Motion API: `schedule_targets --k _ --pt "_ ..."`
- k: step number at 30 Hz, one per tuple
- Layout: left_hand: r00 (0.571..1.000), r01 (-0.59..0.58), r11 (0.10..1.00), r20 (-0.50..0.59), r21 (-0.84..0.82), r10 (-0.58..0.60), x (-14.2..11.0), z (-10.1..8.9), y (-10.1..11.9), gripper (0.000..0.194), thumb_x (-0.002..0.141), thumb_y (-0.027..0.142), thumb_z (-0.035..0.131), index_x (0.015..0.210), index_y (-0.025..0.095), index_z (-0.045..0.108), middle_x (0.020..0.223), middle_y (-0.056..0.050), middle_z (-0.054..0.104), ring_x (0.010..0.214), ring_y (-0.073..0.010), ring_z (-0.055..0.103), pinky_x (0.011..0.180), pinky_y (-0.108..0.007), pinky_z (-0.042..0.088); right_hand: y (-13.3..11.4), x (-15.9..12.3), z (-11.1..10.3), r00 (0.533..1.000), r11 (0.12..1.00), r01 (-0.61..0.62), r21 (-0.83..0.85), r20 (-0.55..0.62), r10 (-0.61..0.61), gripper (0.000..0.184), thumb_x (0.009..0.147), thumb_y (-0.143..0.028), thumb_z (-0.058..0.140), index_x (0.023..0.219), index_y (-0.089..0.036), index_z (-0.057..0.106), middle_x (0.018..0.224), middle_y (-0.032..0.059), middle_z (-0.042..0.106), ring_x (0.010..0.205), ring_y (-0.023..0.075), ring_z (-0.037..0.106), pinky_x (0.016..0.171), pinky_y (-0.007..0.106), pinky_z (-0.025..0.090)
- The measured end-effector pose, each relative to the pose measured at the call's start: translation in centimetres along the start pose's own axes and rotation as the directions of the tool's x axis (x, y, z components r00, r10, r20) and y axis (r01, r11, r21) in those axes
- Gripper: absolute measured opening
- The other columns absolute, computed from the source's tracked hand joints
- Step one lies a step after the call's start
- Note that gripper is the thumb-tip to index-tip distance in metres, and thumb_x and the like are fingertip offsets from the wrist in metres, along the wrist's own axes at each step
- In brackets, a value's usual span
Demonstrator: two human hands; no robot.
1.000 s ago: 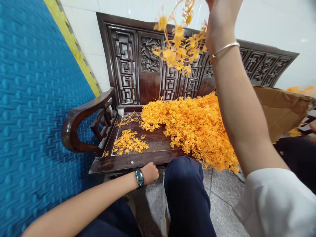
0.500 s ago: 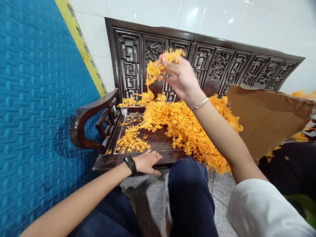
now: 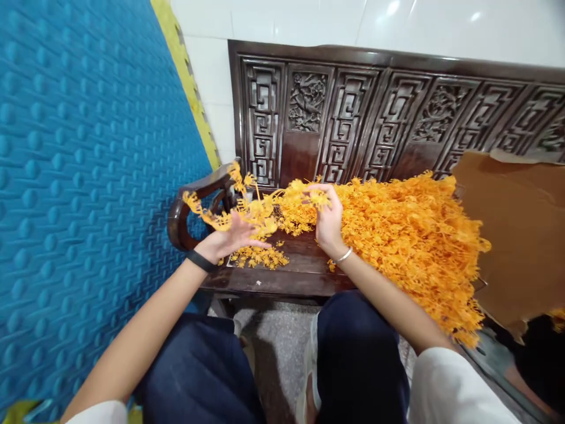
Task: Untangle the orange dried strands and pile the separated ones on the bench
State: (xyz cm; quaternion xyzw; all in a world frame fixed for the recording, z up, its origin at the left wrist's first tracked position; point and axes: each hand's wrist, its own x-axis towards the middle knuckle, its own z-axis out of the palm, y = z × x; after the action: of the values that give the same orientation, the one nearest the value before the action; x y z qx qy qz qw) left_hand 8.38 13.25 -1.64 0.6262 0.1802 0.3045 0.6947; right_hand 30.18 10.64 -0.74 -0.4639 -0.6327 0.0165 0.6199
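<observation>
Evidently, the work looks to be at an early stage, judging by the amounts alone. A large pile of tangled yellow-orange sprigs spreads over the right part of the dark wooden tabletop, while only a small heap of similar bits lies near its left end. If that small heap is the finished portion, most of the material is left, and the yellow strand in hand carries clusters along its whole visible length, so it seems not yet dealt with.

This strand hangs in the air above the left part of the tabletop, between the two hands and partly in front of the small heap. Its long axis runs roughly sideways, along the carved backrest. The right end sits at the right hand, whose thumb and curled fingers pinch it; the left end forks, one branch pointing upward and the other reaching left toward the armrest. The left hand is spread wide at the lower edge of the strand; whether its fingers touch it, I cannot tell.
</observation>
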Motion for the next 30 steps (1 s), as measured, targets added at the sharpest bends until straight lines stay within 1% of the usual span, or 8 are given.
schedule_targets --k 4,8,10,15,19,24,27,30 --pt "0.932 -0.134 0.976 -0.358 -0.170 0.065 0.9 -0.4 1.6 0.069 0.081 0.072 0.035 0.116 0.017 0.057 0.112 -0.015 0.063 0.108 -0.0301 0.059 0.085 -0.051 0.050 1.6 -1.1 -0.6 0.954 0.971 0.234 0.050 0.180 -0.240 0.016 0.086 -0.028 0.041 0.090 -0.027 0.057 0.087 0.0062 0.063 0.089 0.0236 0.063 0.081 0.045 0.053" --pt "0.841 -0.109 0.969 -0.540 -0.221 -0.029 2.4 -0.6 1.8 0.037 0.090 0.038 0.043 0.115 0.015 0.058 0.106 -0.010 0.065 0.084 -0.0182 0.066 0.077 -0.035 0.054 3.5 -2.2 -0.5 0.714 0.848 0.510 0.147 0.478 -0.512 0.022 0.073 -0.033 0.063 0.094 -0.030 0.056 0.098 0.0058 0.065 0.092 0.0254 0.064 0.080 0.047 0.053" --pt "0.809 -0.114 0.971 -0.587 -0.209 -0.032 2.9 -0.6 1.3 0.035 0.091 0.034 0.040 0.114 0.015 0.058 0.107 -0.009 0.065 0.079 -0.0161 0.066 0.070 -0.029 0.053 4.0 -2.8 -0.2 0.676 0.823 0.541 0.174 0.492 -0.548 0.045 0.064 -0.041 0.073 0.102 -0.031 0.052 0.109 0.0081 0.062 0.100 0.0281 0.062 0.084 0.049 0.053" --pt "0.699 -0.254 0.966 -0.680 0.051 0.220 3.4 -0.4 -1.0 0.030 0.087 0.035 0.048 0.111 0.019 0.057 0.116 -0.007 0.061 0.097 -0.0192 0.063 0.081 -0.032 0.052 3.7 -3.0 0.0 0.907 0.903 0.362 0.231 0.135 -0.398 0.036 0.073 -0.044 0.062 0.100 -0.031 0.043 0.097 0.0062 0.058 0.085 0.0253 0.063 0.076 0.047 0.054" --pt "0.673 -0.244 0.851 -0.550 0.466 0.494 3.6 0.0 -2.8 0.036 0.085 0.037 0.054 0.115 0.018 0.053 0.122 -0.009 0.056 0.118 -0.0223 0.051 0.103 -0.037 0.039 2.2 -1.8 0.1 0.991 0.982 0.113 0.153 -0.093 -0.100 0.013 0.082 -0.037 0.050 0.091 -0.029 0.043 0.093 0.0061 0.055 0.087 0.0244 0.060 0.076 0.044 0.053" --pt "0.800 -0.102 0.599 -0.292 0.794 0.523 3.2 0.9 -3.7 0.048 0.076 0.027 0.058 0.120 0.012 0.046 0.124 -0.016 0.045 0.122 -0.0285 0.044 0.106 -0.045 0.034 0.6 -1.2 1.6 0.893 0.951 0.096 0.294 0.396 -0.212 0.051 0.074 -0.048 0.065 0.115 -0.023 0.047 0.121 0.0112 0.052 0.112 0.0261 0.053 0.093 0.045 0.047" --pt "0.773 -0.129 0.383 -0.149 0.915 0.616 2.9 1.5 -3.5 0.063 0.072 0.018 0.055 0.131 0.010 0.034 0.137 -0.021 0.031 0.132 -0.0311 0.031 0.111 -0.046 0.027 0.2 -1.4 2.5 0.800 0.925 0.035 0.378 0.544 -0.252 0.077 0.070 -0.053 0.069 0.133 -0.024 0.037 0.135 0.0125 0.044 0.123 0.0262 0.046 0.102 0.045 0.041" --pt "0.733 -0.091 0.216 -0.081 0.972 0.676 2.7 1.6 -2.9 0.067 0.074 0.010 0.047 0.138 0.012 0.025 0.143 -0.021 0.023 0.136 -0.0317 0.025 0.111 -0.049 0.026 -0.2 -1.2 2.6 0.846 0.936 0.077 0.343 0.474 -0.243 0.052 0.078 -0.047 0.065 0.123 -0.026 0.052 0.131 0.0087 0.049 0.124 0.0240 0.045 0.107 0.045 0.035"
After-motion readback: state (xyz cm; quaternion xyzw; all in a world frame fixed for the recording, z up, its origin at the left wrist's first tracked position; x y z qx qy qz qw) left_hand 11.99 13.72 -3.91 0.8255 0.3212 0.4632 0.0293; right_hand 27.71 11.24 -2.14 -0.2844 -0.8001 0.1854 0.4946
